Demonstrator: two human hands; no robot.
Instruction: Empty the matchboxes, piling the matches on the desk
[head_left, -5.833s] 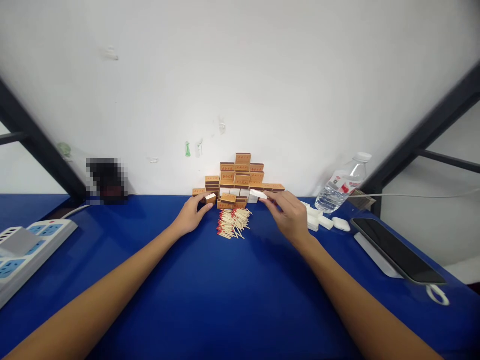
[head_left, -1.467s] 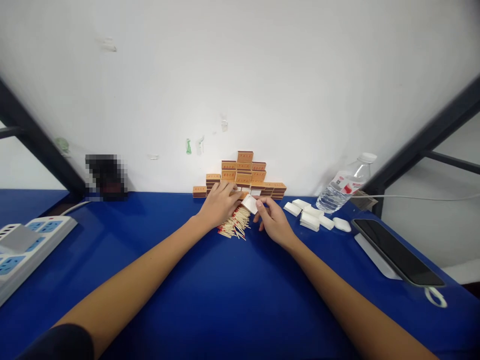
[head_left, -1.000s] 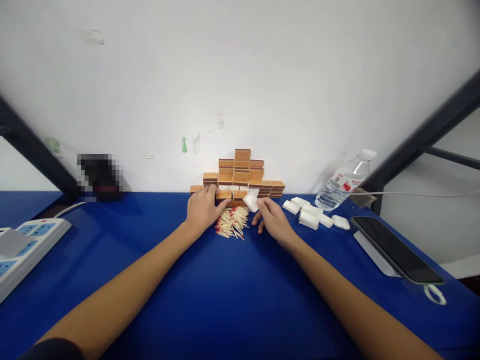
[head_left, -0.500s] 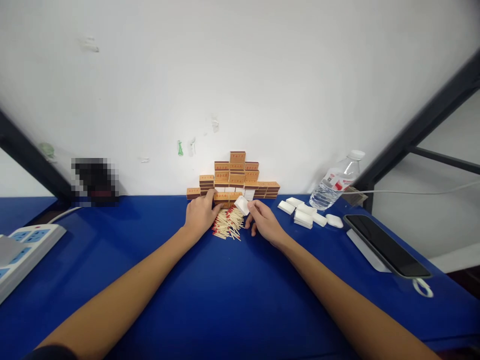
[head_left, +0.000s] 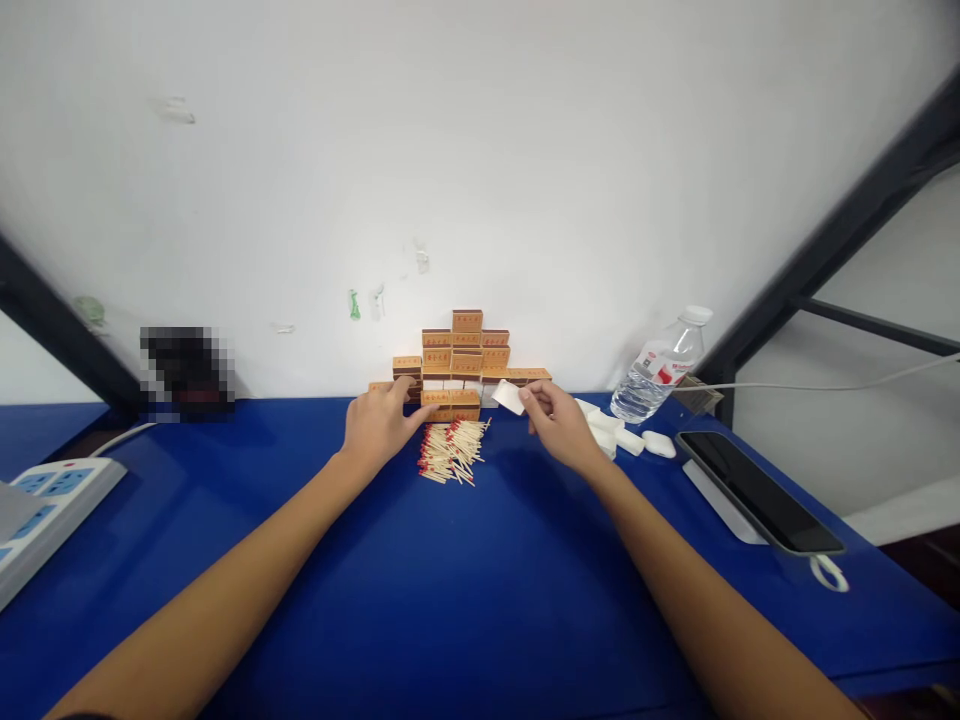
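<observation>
My right hand pinches a small white matchbox tray between thumb and fingers, to the right of the stacked matchboxes. My left hand has its thumb and index finger apart beside the left end of the front matchboxes; whether the thumb tip touches them I cannot tell. Behind, orange and brown matchboxes rise in steps against the wall, with white pieces in a lower row. A heap of loose red-tipped matches lies on the blue table just in front.
Several white matchbox trays lie on the right, partly behind my right hand. Near them are a water bottle, a white rounded case and a phone. A power strip lies at the left; a white wall stands behind.
My right hand has moved right with the white tray, away from the match heap. My left hand has drawn slightly left, its fingers off the front matchboxes. The view has shifted a little.
</observation>
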